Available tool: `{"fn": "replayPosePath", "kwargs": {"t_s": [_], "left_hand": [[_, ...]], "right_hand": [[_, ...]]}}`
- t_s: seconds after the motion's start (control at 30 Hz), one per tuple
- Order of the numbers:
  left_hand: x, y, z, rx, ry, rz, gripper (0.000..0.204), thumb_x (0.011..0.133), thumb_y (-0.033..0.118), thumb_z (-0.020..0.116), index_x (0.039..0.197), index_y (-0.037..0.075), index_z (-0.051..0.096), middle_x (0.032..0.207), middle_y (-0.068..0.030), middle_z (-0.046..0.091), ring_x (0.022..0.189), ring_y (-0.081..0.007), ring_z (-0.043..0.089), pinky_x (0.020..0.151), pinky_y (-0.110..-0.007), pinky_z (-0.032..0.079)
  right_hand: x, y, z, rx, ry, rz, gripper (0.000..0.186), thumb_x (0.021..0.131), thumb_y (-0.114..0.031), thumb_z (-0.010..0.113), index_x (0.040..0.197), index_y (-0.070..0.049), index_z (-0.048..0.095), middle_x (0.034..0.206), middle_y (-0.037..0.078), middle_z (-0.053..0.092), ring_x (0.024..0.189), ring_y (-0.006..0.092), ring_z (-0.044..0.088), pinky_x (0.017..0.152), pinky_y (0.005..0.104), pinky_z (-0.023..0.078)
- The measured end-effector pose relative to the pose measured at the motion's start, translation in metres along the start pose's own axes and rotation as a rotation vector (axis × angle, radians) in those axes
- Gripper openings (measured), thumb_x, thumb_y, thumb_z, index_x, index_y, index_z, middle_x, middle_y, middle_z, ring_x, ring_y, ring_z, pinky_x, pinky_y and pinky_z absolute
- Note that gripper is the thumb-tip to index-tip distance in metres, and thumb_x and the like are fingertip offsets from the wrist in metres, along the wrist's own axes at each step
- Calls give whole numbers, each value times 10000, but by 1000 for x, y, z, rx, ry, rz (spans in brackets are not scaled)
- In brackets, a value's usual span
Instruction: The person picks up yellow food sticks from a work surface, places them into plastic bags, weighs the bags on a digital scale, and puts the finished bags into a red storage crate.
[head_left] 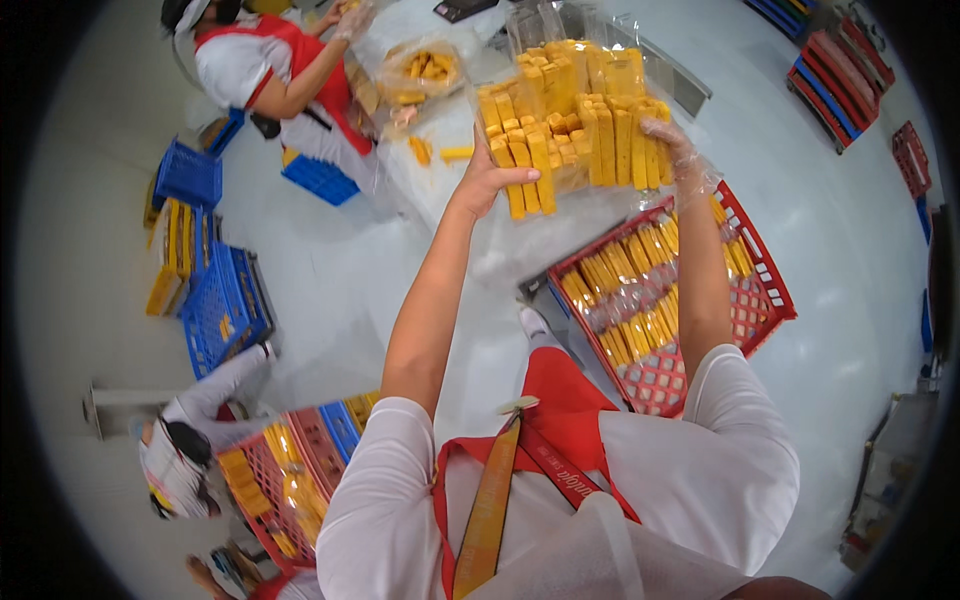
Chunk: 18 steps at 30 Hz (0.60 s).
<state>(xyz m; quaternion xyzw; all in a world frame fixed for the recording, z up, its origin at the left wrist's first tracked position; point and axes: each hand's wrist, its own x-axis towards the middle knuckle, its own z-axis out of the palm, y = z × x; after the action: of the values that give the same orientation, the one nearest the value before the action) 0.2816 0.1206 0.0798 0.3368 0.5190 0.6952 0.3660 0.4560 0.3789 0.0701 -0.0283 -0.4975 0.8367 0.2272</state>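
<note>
A group of clear plastic bags packed with upright yellow food sticks [606, 140] is between my two hands above the table's near end. My left hand [491, 182] is closed around the left side, its thumb lying across the front of the sticks. On the right side, my right hand [672, 146], in a clear plastic glove, grips the end bag. The bags' open tops stick up at the back. Below my right forearm is a red crate [772, 262] holding rows of similar bagged yellow sticks. What the sticks are made of cannot be told.
Loose yellow pieces [420, 151] and an open bag of yellow pieces [428, 68] lie on the white table [400, 190]. A co-worker [270, 75] stands at its far left. Blue crates [222, 312] line the left; another red crate [300, 450] stands lower left, stacked crates [835, 85] upper right.
</note>
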Motion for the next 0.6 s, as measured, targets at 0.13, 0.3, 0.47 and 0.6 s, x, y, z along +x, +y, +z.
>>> {"fn": "replayPosePath", "kwargs": {"t_s": [0.13,0.3,0.47,0.6], "left_hand": [[89,-7,-52,21,-42,-8,1191,636,-40,797,1537,163,46,1419,-102,442,1306,-254,467,1088,-391,390],[186,-20,-93,37,-53,-60,1166,658,-21,794,1530,186,49,1401,-104,447,1297,-261,473,1074,-399,410],[219,-53,-82,-171,66,-242,1087,679,2,789,1497,211,104,1371,-109,457,1274,-278,489,1056,-417,441],[231,-63,-80,-168,3,-225,1081,674,2,792,1488,199,107,1375,-117,452,1276,-283,490,1034,-422,466]], "right_hand": [[88,25,-32,95,19,47,800,807,-155,697,1499,-51,310,1373,163,522,1236,270,552,1055,384,450],[175,39,-69,130,114,83,748,835,-140,686,1481,-48,322,1341,156,537,1212,262,567,1023,388,481],[211,34,-107,137,76,317,730,864,-137,675,1483,-32,302,1325,149,546,1174,251,590,990,401,511],[221,38,-116,42,108,199,722,865,-149,684,1478,-17,325,1301,146,571,1172,242,592,994,383,503]]}}
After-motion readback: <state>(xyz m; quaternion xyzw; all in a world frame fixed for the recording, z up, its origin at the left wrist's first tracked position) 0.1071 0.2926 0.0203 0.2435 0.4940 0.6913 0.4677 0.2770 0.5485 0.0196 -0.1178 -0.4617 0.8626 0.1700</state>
